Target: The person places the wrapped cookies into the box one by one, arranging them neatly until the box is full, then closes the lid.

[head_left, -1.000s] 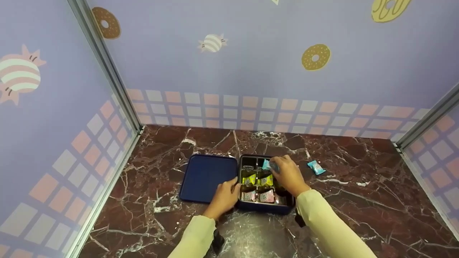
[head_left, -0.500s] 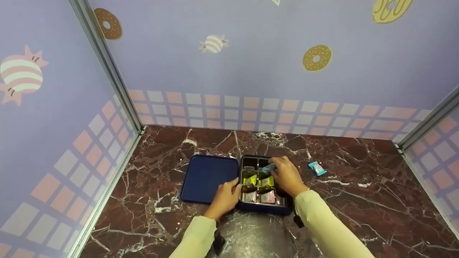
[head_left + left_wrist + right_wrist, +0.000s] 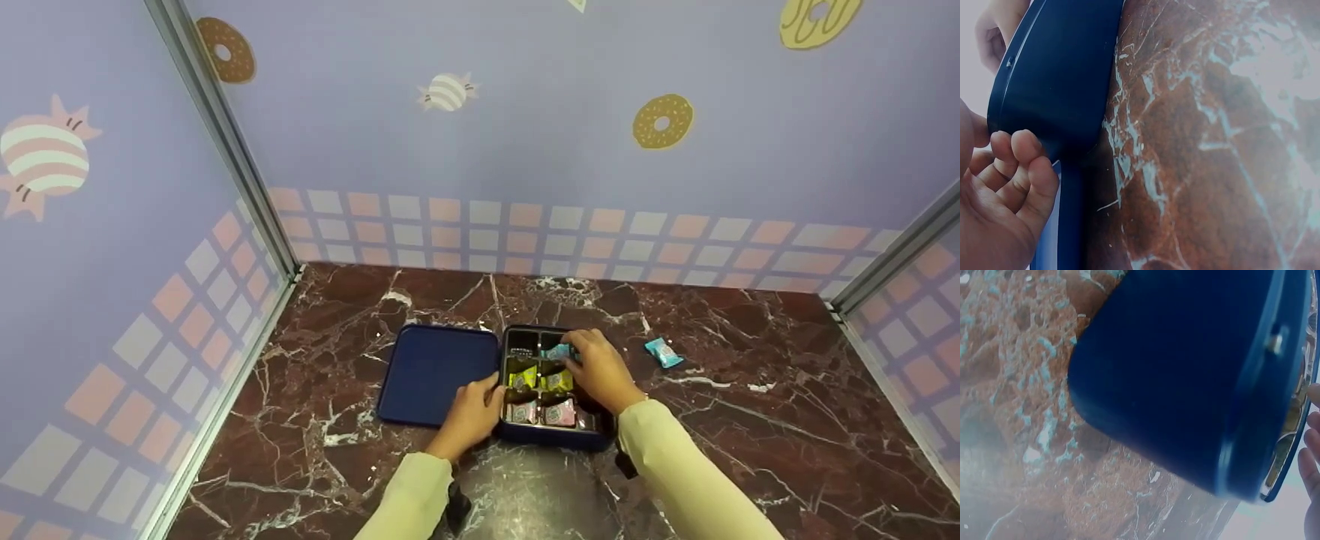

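Note:
A dark blue box [image 3: 551, 437] with a divided insert lies uncovered on the marbled tabletop. My left hand [image 3: 474, 409] grips its near left side; in the left wrist view the fingers [image 3: 1027, 147] curl against the outer wall. In the back middle compartment, my right hand [image 3: 602, 371] pinches a blue wrapped candy [image 3: 555, 352]. Yellow-green wrapped candies [image 3: 557, 380] sit in the middle row, pink ones [image 3: 559, 412] in the front row. The back left compartment [image 3: 523, 341] holds no candy. My right hand covers most of the right column.
The flat blue lid [image 3: 435, 371] lies directly left of the box. Another blue wrapped candy [image 3: 664, 352] is on the tabletop [image 3: 750, 420] to the right. Printed lilac panels [image 3: 525, 165] enclose the back and both sides.
The blue candy in my right hand has been turned and lowered, and now lies flatter in the back middle compartment. My left hand stays at the box's side.

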`<action>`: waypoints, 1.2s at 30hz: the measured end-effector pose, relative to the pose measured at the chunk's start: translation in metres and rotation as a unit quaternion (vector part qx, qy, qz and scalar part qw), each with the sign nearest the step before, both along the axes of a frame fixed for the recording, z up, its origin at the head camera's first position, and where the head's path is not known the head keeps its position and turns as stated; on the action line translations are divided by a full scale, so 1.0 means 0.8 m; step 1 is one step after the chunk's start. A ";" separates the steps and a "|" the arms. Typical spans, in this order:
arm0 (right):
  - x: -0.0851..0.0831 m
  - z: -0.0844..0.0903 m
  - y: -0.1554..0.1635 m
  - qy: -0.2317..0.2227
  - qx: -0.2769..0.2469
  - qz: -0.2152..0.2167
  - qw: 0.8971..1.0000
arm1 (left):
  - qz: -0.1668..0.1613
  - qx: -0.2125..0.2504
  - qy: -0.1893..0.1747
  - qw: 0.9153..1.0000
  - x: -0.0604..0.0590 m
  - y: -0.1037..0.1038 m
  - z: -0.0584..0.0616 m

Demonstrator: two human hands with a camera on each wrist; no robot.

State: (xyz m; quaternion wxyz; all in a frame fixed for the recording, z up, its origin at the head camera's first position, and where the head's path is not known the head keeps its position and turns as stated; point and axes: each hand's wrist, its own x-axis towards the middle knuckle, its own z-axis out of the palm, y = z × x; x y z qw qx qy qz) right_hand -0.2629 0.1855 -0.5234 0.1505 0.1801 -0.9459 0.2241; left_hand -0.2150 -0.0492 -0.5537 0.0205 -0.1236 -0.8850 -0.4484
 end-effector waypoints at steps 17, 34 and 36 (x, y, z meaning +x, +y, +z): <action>0.004 0.000 0.019 -0.015 0.004 -0.033 0.999 | 0.003 -0.001 0.006 1.000 0.000 0.002 0.000; 0.007 -0.008 0.046 -0.001 -0.005 -0.063 0.998 | 0.002 0.001 0.003 1.000 0.001 0.001 0.000; 0.007 -0.008 0.049 0.004 -0.007 -0.062 0.998 | 0.002 0.004 0.001 1.000 0.001 0.001 0.000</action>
